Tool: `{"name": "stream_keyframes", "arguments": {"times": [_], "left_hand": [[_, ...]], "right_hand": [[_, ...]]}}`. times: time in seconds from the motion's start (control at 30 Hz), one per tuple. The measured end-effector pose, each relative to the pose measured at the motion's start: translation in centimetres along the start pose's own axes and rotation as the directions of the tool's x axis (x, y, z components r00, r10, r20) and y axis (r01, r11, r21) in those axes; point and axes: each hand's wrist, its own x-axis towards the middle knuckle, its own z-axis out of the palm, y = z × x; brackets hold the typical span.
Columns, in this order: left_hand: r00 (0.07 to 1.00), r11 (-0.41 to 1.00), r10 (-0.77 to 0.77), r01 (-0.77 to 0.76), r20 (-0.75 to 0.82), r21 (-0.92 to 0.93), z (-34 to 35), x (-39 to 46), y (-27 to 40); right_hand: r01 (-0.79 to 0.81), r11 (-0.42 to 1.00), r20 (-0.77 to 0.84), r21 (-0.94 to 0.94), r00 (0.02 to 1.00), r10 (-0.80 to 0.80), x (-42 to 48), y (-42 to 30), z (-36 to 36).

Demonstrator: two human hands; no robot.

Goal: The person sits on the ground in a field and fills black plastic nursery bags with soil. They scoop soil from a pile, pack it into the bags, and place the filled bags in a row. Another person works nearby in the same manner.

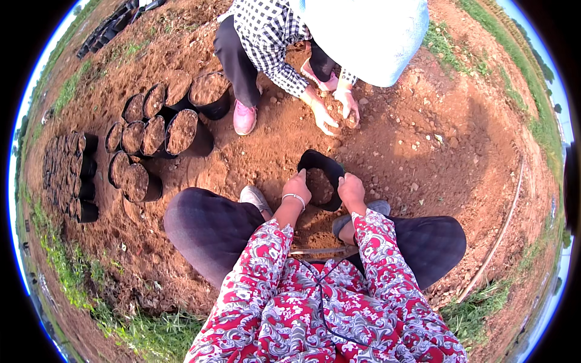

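Between my knees is a black plastic grow bag [333, 170], its mouth spread wide, with some brown soil [319, 186] visible inside. My left hand [297, 190], with a bangle at the wrist, grips the bag's left rim. On the right rim, my right hand [352, 191] is closed around the plastic. Reddish loose soil surrounds the bag. Just beyond it, a co-worker's two hands [336, 113] are at clods of earth on the ground.
Soil-filled black grow bags [193, 136] stand in a group to the left, with more rows [86, 186] farther left. A co-worker in a checked sleeve [277, 50] squats opposite. A long thin pole [499, 236] lies at the right. A wooden handle [317, 250] is near my feet.
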Motion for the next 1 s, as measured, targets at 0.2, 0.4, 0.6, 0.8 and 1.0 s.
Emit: {"name": "stream_keyframes", "arguments": {"times": [0.2, 0.4, 0.6, 0.8, 1.0], "left_hand": [[0.995, 1.0, 0.007, -0.007, -0.101, 0.001, 1.2, 0.2, -0.4], [0.998, 0.998, -0.048, 0.049, 0.044, -0.025, 1.3, 0.8, -1.4], [1.0, 0.999, -0.02, 0.02, -0.022, -0.034, -0.1, -0.5, 0.2], [0.958, 0.962, -0.272, 0.268, -0.088, -0.056, -3.2, -1.6, 3.7], [0.951, 0.941, -0.288, 0.259, 0.114, 0.219, -1.2, -0.5, -0.5]], "right_hand": [[-0.03, 0.999, 0.022, 0.033, 0.999, 0.03, 0.1, -0.1, -0.4], [-0.069, 0.874, 0.052, 0.48, 0.997, 0.05, -0.5, -0.3, -0.8], [-0.057, 0.998, 0.096, 0.034, 0.994, 0.054, -0.1, -0.4, -0.4], [-0.04, 0.999, 0.099, 0.007, 0.994, 0.04, -1.0, 0.8, 0.7], [0.119, 0.991, 0.107, -0.061, 0.988, -0.112, -0.5, 0.0, -0.1]]}}
